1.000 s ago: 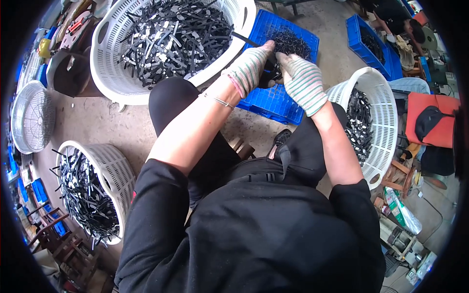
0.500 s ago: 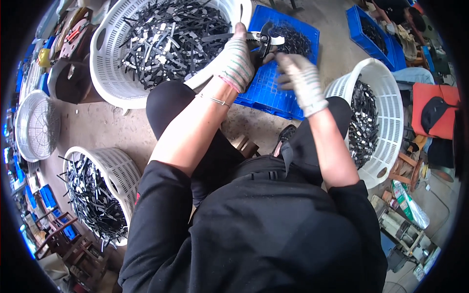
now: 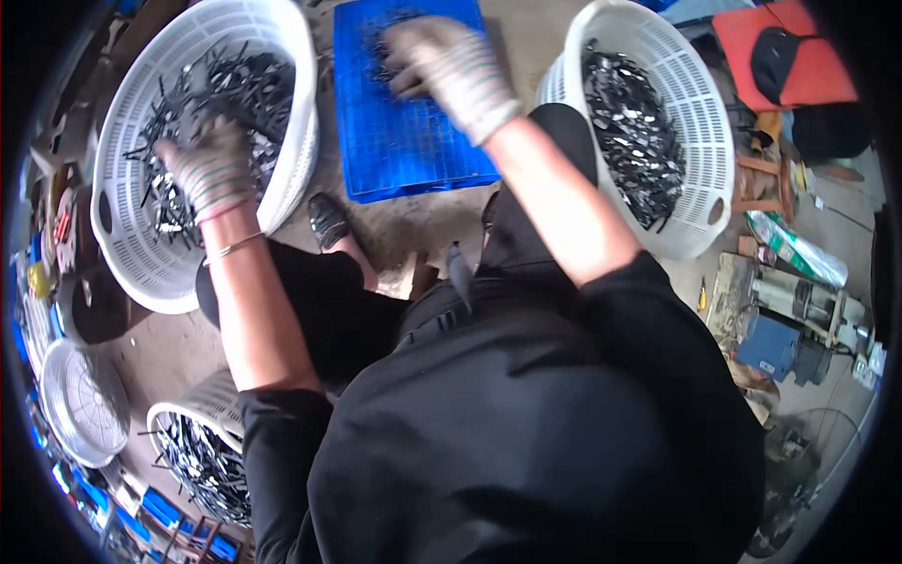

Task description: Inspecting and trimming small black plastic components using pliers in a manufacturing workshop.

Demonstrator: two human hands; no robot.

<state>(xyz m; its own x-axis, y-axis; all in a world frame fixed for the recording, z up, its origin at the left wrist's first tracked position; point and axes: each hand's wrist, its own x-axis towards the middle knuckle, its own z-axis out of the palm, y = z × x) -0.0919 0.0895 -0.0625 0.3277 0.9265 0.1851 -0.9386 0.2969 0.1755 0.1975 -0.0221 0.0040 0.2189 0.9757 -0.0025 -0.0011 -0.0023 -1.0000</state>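
Note:
My left hand point(image 3: 211, 169), in a striped white glove with dirty fingertips, reaches into a white slotted plastic basket point(image 3: 115, 150) at the upper left. Its thumb and fingers are apart over black strips and flat pieces point(image 3: 258, 94), some with a silvery shine. A dark smear past the fingertips cannot be made out. My right hand point(image 3: 451, 70), gloved alike, hangs over a blue plastic crate point(image 3: 404, 160) at the top middle. Motion blurs its bent fingers, so whether they hold anything is unclear. Small dark pieces point(image 3: 381, 70) lie on the crate beside it.
A second white basket point(image 3: 700, 103) of black pieces stands by my right knee, a third point(image 3: 202, 404) at the lower left. A round pale wire-like basket point(image 3: 85, 399) stands left of it. A small machine point(image 3: 799, 301) and a red seat point(image 3: 775, 56) are at the right.
My hands were together holding a black toothed strip and a silver hooked part; these no longer show. My left hand has moved into the left basket, my right over the crate. The view has swung right.

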